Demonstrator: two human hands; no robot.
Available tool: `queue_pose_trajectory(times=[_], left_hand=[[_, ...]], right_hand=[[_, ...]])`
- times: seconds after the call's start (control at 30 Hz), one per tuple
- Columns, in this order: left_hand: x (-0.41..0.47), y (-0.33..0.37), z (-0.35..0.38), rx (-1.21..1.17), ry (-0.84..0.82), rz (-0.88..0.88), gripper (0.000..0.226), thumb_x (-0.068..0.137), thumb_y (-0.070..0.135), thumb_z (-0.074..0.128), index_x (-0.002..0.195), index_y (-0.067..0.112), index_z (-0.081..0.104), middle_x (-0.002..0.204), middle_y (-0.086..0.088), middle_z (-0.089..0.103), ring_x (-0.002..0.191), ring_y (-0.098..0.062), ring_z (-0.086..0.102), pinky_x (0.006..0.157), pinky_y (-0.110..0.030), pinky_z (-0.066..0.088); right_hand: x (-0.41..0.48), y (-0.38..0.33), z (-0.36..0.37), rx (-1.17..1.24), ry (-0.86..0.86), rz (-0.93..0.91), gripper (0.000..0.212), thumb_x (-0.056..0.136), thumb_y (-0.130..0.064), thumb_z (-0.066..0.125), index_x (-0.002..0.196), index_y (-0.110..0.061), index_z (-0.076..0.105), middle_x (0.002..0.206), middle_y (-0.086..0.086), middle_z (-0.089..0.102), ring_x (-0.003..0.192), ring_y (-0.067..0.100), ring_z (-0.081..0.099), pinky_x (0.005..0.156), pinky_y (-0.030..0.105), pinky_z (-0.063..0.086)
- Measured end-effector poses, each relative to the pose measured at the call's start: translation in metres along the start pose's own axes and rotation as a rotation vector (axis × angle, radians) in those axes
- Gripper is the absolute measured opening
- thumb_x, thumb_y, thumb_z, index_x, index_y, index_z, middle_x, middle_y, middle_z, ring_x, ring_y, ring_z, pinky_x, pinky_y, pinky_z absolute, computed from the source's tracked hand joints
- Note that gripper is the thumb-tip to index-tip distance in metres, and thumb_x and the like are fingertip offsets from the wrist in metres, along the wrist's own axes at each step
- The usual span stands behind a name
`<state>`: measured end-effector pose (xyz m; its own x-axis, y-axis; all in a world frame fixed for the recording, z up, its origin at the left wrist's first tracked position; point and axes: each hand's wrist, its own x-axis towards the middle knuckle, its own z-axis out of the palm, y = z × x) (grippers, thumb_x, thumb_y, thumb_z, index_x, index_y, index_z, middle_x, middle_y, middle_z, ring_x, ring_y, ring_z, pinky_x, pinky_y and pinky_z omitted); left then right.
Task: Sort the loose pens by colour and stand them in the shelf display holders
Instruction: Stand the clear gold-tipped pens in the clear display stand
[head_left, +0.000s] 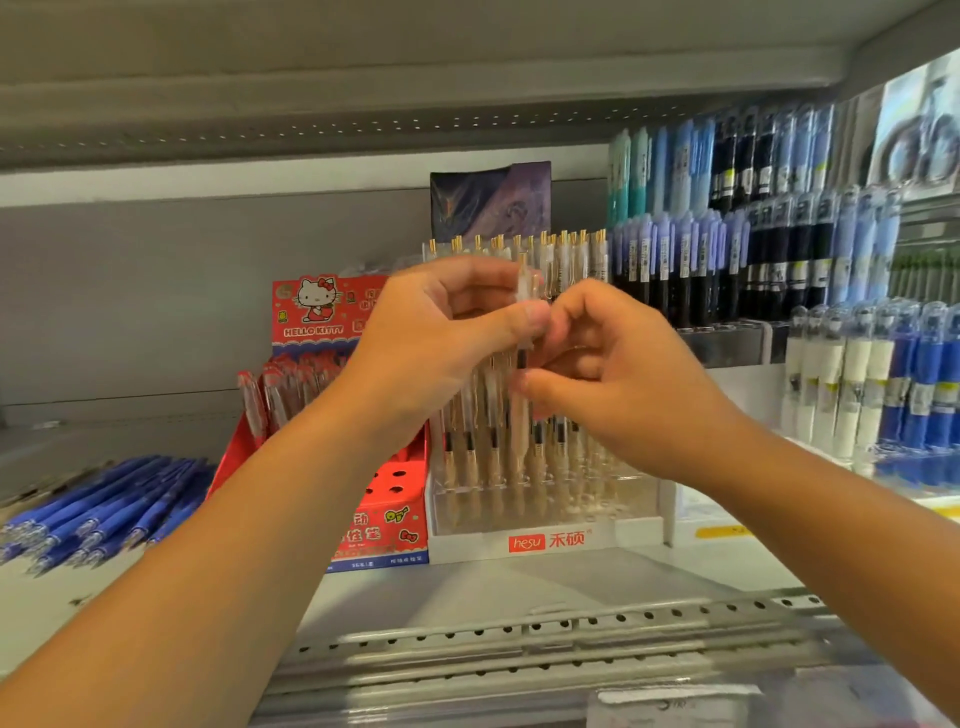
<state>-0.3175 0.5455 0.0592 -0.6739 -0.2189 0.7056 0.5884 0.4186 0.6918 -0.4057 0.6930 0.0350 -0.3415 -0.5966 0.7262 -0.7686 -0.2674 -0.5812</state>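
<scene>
One clear plastic gold-tipped pen (524, 291) stands upright, pinched by both the left hand (441, 332) and the right hand (623, 379), which meet around it. Just behind them a clear acrylic white-based display holder (467, 548) carries matching pens (566, 260); loose blue pens (104, 499) lie left of the left forearm.

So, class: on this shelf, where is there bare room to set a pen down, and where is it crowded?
Bare shelf runs between the clear holder and the front rail. More lies behind the loose blue pens, left of the red box. The racks on the right are packed.
</scene>
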Motion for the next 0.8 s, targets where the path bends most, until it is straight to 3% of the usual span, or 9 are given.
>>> queue_pose_trajectory(times=[0.07, 0.2, 0.33, 0.57, 0.8], left_hand=[[0.002, 0.002, 0.006, 0.143, -0.007, 0.032, 0.042, 0.073, 0.026, 0.081, 0.111, 0.011, 0.069, 0.095, 0.003, 0.073, 0.090, -0.010, 0.069, 0.081, -0.025, 0.054], [0.003, -0.007, -0.003, 0.738, -0.123, 0.113, 0.070, 0.067, 0.064, 0.074, 0.129, 0.040, 0.054, 0.131, 0.016, 0.056, 0.118, 0.000, 0.052, 0.098, -0.020, 0.043], [-0.004, -0.026, -0.012, 1.172, -0.268, 0.082, 0.086, 0.071, 0.065, 0.074, 0.145, 0.042, 0.037, 0.153, 0.010, 0.039, 0.141, -0.013, 0.033, 0.113, -0.033, 0.028], [-0.007, -0.042, -0.010, 1.206, -0.218, 0.113, 0.081, 0.072, 0.065, 0.074, 0.143, 0.042, 0.041, 0.147, 0.011, 0.045, 0.136, -0.013, 0.039, 0.111, -0.038, 0.036], [-0.009, -0.044, -0.009, 1.180, -0.186, 0.141, 0.079, 0.074, 0.061, 0.074, 0.142, 0.035, 0.045, 0.142, 0.011, 0.049, 0.131, -0.014, 0.042, 0.108, -0.039, 0.040]], right_hand=[[-0.001, 0.002, -0.006, 0.010, 0.024, 0.003, 0.027, 0.083, -0.006, 0.074, 0.092, -0.018, 0.052, 0.083, 0.007, 0.069, 0.073, 0.028, 0.072, 0.064, 0.043, 0.062], [-0.003, 0.010, -0.025, -0.110, 0.064, 0.052, 0.043, 0.084, -0.020, 0.076, 0.108, -0.036, 0.044, 0.084, -0.004, 0.067, 0.065, 0.021, 0.071, 0.062, 0.040, 0.062], [-0.006, 0.026, -0.038, -0.238, 0.156, 0.069, 0.074, 0.085, -0.015, 0.075, 0.128, -0.056, 0.031, 0.084, -0.002, 0.063, 0.069, 0.014, 0.071, 0.068, 0.042, 0.062], [-0.009, 0.042, -0.027, -0.397, 0.135, 0.070, 0.078, 0.085, -0.017, 0.075, 0.133, -0.053, 0.025, 0.098, -0.014, 0.057, 0.074, 0.002, 0.068, 0.069, 0.031, 0.061], [-0.014, 0.046, -0.019, -0.378, 0.062, 0.104, 0.077, 0.085, -0.008, 0.073, 0.129, -0.052, 0.027, 0.098, -0.014, 0.052, 0.063, 0.004, 0.069, 0.056, 0.012, 0.052]])
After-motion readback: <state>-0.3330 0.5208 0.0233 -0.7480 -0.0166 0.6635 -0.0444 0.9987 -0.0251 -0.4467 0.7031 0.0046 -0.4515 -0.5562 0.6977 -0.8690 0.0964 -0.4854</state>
